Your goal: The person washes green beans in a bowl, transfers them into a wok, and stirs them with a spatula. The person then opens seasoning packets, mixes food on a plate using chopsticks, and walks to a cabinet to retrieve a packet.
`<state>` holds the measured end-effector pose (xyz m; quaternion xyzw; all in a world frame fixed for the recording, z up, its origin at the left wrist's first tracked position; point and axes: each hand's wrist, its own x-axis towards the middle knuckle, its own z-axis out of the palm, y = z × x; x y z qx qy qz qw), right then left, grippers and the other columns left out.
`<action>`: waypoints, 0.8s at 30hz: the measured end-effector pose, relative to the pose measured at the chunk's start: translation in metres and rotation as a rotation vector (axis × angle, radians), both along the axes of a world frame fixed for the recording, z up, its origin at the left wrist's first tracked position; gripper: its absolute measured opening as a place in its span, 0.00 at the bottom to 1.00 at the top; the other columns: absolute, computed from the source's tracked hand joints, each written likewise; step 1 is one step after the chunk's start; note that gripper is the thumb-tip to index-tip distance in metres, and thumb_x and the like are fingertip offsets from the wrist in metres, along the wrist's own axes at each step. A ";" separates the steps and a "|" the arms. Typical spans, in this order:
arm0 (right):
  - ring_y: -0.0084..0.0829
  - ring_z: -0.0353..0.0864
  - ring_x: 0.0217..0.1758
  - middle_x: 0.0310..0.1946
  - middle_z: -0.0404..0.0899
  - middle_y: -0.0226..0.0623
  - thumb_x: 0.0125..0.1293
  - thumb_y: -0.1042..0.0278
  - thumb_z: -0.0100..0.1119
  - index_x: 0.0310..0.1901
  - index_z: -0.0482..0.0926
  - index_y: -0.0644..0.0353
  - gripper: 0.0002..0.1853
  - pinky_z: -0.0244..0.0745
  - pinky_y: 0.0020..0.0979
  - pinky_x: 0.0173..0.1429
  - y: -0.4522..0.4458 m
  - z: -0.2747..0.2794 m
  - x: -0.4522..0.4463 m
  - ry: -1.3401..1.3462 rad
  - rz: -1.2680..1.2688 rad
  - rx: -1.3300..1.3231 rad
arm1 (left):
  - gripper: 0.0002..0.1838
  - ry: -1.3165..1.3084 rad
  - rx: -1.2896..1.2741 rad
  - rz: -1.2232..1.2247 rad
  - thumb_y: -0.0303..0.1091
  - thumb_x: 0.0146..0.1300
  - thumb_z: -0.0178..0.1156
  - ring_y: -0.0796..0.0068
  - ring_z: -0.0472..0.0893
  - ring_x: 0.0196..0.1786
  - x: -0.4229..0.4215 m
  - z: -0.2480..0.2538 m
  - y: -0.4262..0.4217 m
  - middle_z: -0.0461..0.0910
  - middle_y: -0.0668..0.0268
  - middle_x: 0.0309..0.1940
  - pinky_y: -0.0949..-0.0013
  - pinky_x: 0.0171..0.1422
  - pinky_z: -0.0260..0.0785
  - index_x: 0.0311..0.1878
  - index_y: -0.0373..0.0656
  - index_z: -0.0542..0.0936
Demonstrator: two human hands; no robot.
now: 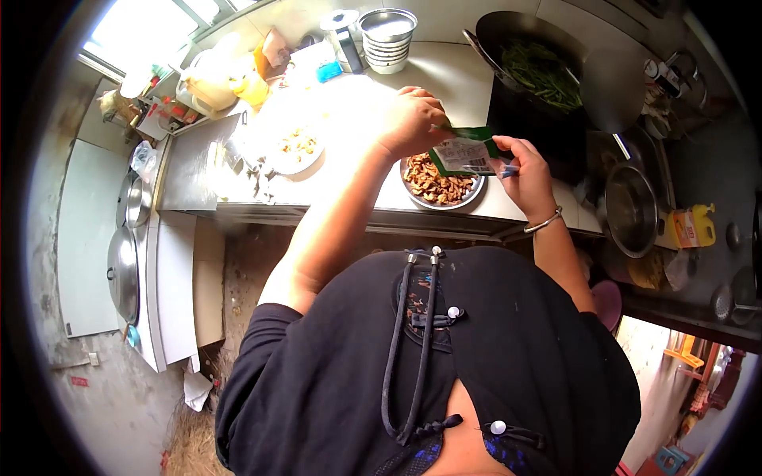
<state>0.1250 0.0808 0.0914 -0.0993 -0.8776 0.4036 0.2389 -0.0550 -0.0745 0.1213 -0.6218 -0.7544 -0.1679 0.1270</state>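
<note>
A small green packet with a pale printed label is stretched between my two hands above the counter. My left hand pinches its upper left corner, fingers closed. Closed on its right edge is my right hand, which has a bracelet at the wrist. A small bluish-white object shows at the right fingers; I cannot make out what it is. Below the packet sits a round plate of brown cooked pieces, partly covered by the packet and left hand. Whether the packet is torn cannot be seen.
A wok of green vegetables stands at the back right. Stacked metal bowls are at the back. Left on the glaring counter is a white bowl of food. A metal basin and yellow jug lie right.
</note>
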 end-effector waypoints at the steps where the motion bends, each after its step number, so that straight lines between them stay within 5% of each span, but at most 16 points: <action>1: 0.22 0.75 0.25 0.38 0.75 0.37 0.47 0.81 0.65 0.46 0.76 0.60 0.21 0.72 0.23 0.34 0.000 -0.004 -0.004 0.075 0.032 -0.008 | 0.11 -0.004 -0.044 -0.005 0.48 0.49 0.62 0.73 0.77 0.42 0.002 0.001 0.000 0.79 0.72 0.29 0.68 0.58 0.62 0.29 0.54 0.84; 4: 0.23 0.76 0.26 0.38 0.75 0.36 0.45 0.82 0.64 0.48 0.75 0.58 0.24 0.72 0.22 0.34 -0.010 0.003 -0.014 0.100 -0.037 -0.076 | 0.10 -0.049 -0.232 0.009 0.46 0.49 0.64 0.71 0.76 0.44 0.008 0.005 0.003 0.80 0.72 0.31 0.67 0.58 0.62 0.30 0.53 0.84; 9: 0.27 0.75 0.28 0.28 0.76 0.35 0.50 0.77 0.62 0.34 0.81 0.60 0.08 0.71 0.25 0.35 -0.010 -0.006 -0.028 0.141 0.144 -0.035 | 0.13 -0.195 -0.333 0.165 0.48 0.51 0.63 0.66 0.77 0.42 0.021 0.015 -0.002 0.79 0.70 0.30 0.65 0.50 0.69 0.33 0.51 0.84; 12: 0.25 0.74 0.27 0.26 0.76 0.35 0.52 0.77 0.61 0.33 0.80 0.61 0.05 0.70 0.24 0.34 -0.012 -0.011 -0.032 0.195 0.093 -0.202 | 0.14 -0.377 -0.200 0.142 0.46 0.57 0.60 0.65 0.78 0.42 0.012 0.012 -0.013 0.80 0.66 0.34 0.65 0.48 0.71 0.39 0.48 0.83; 14: 0.21 0.73 0.27 0.26 0.77 0.31 0.56 0.76 0.60 0.33 0.80 0.63 0.03 0.68 0.22 0.32 -0.010 -0.009 -0.028 0.191 0.085 -0.201 | 0.15 -0.689 0.200 0.111 0.43 0.64 0.53 0.68 0.79 0.44 -0.006 -0.003 -0.027 0.80 0.62 0.39 0.66 0.51 0.70 0.45 0.45 0.80; 16: 0.18 0.72 0.26 0.25 0.77 0.27 0.58 0.74 0.60 0.34 0.80 0.64 0.04 0.68 0.20 0.31 -0.009 -0.006 -0.026 0.207 0.085 -0.590 | 0.18 -0.727 0.201 0.254 0.44 0.68 0.46 0.71 0.79 0.47 -0.014 -0.011 -0.044 0.80 0.60 0.41 0.69 0.53 0.69 0.51 0.42 0.77; 18: 0.16 0.73 0.30 0.29 0.78 0.27 0.61 0.71 0.59 0.37 0.79 0.63 0.06 0.69 0.19 0.33 -0.007 -0.002 -0.025 0.133 0.040 -0.588 | 0.19 -0.785 0.075 0.356 0.44 0.69 0.45 0.72 0.79 0.47 -0.015 -0.010 -0.052 0.80 0.60 0.40 0.70 0.53 0.69 0.51 0.42 0.76; 21: 0.16 0.74 0.28 0.28 0.79 0.27 0.60 0.70 0.59 0.36 0.80 0.62 0.06 0.70 0.20 0.30 -0.007 -0.009 -0.029 0.173 -0.069 -0.763 | 0.19 -0.702 0.087 0.284 0.46 0.68 0.45 0.73 0.79 0.46 -0.011 -0.025 -0.052 0.81 0.61 0.38 0.70 0.52 0.69 0.50 0.44 0.77; 24: 0.17 0.75 0.29 0.29 0.80 0.27 0.60 0.69 0.59 0.37 0.80 0.62 0.07 0.71 0.19 0.29 0.000 -0.013 -0.031 0.143 -0.041 -0.832 | 0.25 -0.814 0.058 0.252 0.53 0.59 0.58 0.70 0.78 0.41 0.003 -0.022 -0.046 0.80 0.62 0.38 0.68 0.47 0.71 0.50 0.42 0.78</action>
